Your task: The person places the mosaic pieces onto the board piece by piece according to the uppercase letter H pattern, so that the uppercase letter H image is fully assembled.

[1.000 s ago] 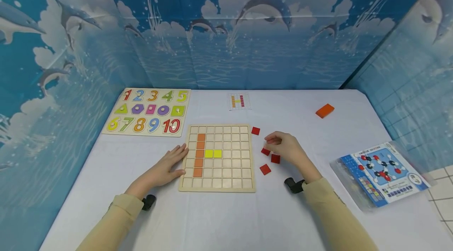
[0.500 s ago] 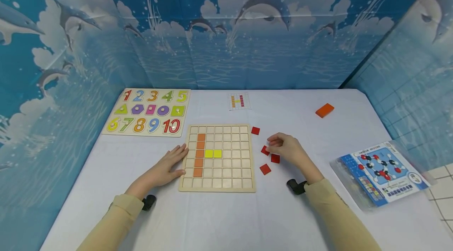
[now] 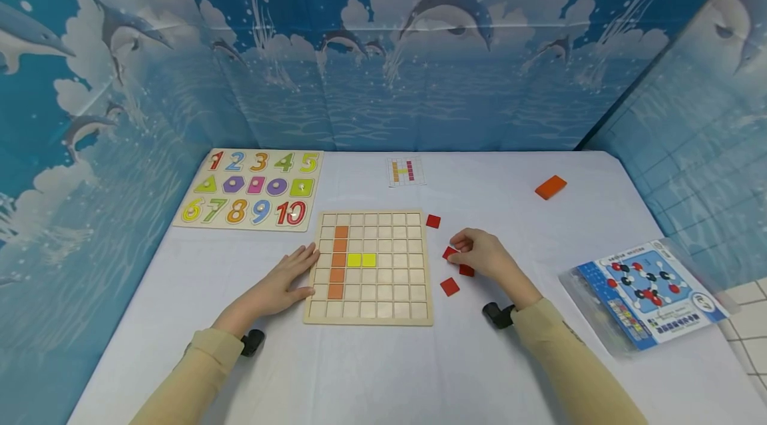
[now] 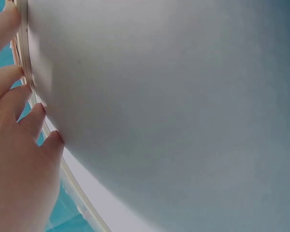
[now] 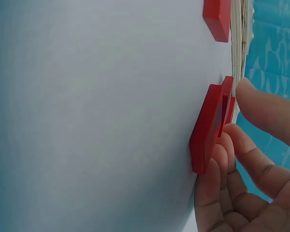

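Observation:
A square wooden grid board lies on the table with a column of orange tiles and two yellow tiles in its cells. My left hand rests at the board's left edge, fingers spread over the rim. To the right of the board several red tiles lie loose. My right hand is over them, thumb and forefinger apart around one red tile. Its palm side partly covers another red tile. In the right wrist view, the curled other fingers come close to the nearest red tile.
Behind the board lies a small pattern card. A number-and-shape puzzle board is at the back left, an orange block at the back right. A bagged molecule kit lies at the right edge.
My right hand drew back slightly to the right, then came left and lower, so its thumb now overlaps the red tile and it covers more of the neighbouring one. My left hand stays put.

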A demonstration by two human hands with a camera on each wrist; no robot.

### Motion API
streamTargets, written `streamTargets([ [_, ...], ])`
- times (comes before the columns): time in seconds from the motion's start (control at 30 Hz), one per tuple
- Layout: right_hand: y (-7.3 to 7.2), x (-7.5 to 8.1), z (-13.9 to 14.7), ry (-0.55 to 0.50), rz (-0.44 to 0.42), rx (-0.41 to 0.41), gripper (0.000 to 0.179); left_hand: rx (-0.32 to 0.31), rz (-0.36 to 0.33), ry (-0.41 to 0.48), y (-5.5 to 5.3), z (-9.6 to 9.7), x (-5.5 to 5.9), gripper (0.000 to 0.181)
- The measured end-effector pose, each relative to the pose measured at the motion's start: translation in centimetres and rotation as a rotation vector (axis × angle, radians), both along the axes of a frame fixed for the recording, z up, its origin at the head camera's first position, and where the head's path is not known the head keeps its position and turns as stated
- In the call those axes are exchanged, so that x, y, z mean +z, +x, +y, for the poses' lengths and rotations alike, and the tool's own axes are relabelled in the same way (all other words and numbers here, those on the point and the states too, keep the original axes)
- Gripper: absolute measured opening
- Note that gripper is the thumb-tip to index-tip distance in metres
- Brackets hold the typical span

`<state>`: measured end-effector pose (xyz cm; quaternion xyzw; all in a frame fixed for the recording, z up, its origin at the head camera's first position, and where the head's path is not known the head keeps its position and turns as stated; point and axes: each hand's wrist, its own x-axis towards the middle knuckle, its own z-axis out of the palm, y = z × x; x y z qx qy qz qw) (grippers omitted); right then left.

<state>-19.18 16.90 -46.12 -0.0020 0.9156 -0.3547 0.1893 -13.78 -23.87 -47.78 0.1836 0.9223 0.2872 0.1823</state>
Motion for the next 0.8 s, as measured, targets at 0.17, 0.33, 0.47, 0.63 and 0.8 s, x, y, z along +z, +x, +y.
streamTargets([
  [0.17,0.02,-0.13,-0.04,0.006,0.006,0.012,0.029,-0.005,0.006,-0.001,-0.01,0.04,-0.01,0.074],
  [0.33,0.09,-0.13,-0.09,0.008,0.008,0.011,0.026,-0.003,0.002,0.003,-0.03,0.04,0.07,0.074],
  [0.47,0.1,-0.01,-0.12,0.02,-0.003,0.007,0.025,-0.002,0.002,0.007,-0.07,0.01,0.12,0.074],
  [0.63,0.1,0.15,-0.17,0.02,-0.024,0.006,0.023,-0.001,-0.002,0.003,-0.04,0.03,0.1,0.074],
  [0.8,0.16,0.02,-0.17,0.017,-0.025,-0.002,0.022,0.001,-0.011,0.003,0.01,0.06,0.14,0.073],
])
